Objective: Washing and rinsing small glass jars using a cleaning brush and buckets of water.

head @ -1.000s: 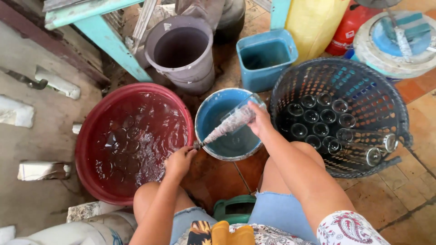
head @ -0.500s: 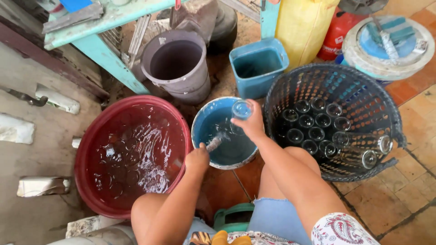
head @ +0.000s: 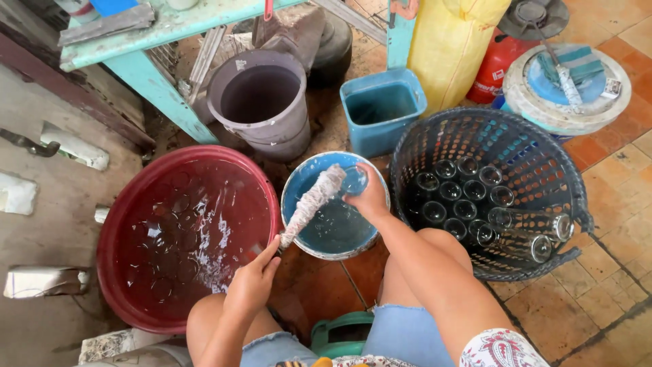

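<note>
White brush (head: 311, 204) — both hands gripping it

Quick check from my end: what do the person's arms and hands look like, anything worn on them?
Both arms are bare. The left hand and right hand show no gloves, rings or watch. A white short sleeve with a red paisley print covers the right upper arm.

Packaging and labels around the blue square tub (head: 382, 109)

Right of the tub, leaning upright: a tall yellow woven sack (head: 454, 42) with faint dark print low on its side. Further right, behind the sack: a red gas cylinder (head: 497, 64) bearing a small white printed patch. Left of the tub: a small white sticker (head: 242, 64) on the rim of the grey bucket (head: 261, 102). No signs or screens visible.
</note>
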